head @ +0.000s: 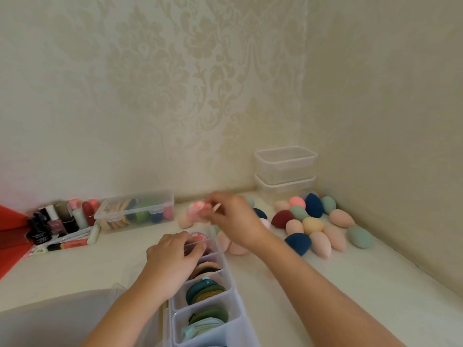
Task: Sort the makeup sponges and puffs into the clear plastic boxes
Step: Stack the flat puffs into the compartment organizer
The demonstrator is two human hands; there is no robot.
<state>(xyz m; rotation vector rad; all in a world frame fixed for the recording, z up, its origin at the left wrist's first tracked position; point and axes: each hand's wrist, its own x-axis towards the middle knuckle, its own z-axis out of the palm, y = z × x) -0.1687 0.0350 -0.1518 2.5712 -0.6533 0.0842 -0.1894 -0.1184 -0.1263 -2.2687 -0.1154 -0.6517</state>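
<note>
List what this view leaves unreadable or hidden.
- Pink item in the right hand: motion-blurred, so its type and the grip are unclear.
- Far cells of the divided box: covered by the left hand.
- The box's near end: cut off by the bottom edge.
- Labels on the bottles: too small to read.

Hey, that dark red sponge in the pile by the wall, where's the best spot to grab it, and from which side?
Take the dark red sponge by its rounded upper bulge, coming down from above. Other sponges press against its right and back, so side approaches look crowded; its domed top is bare, and the fingers can pinch across it front to back.
</note>
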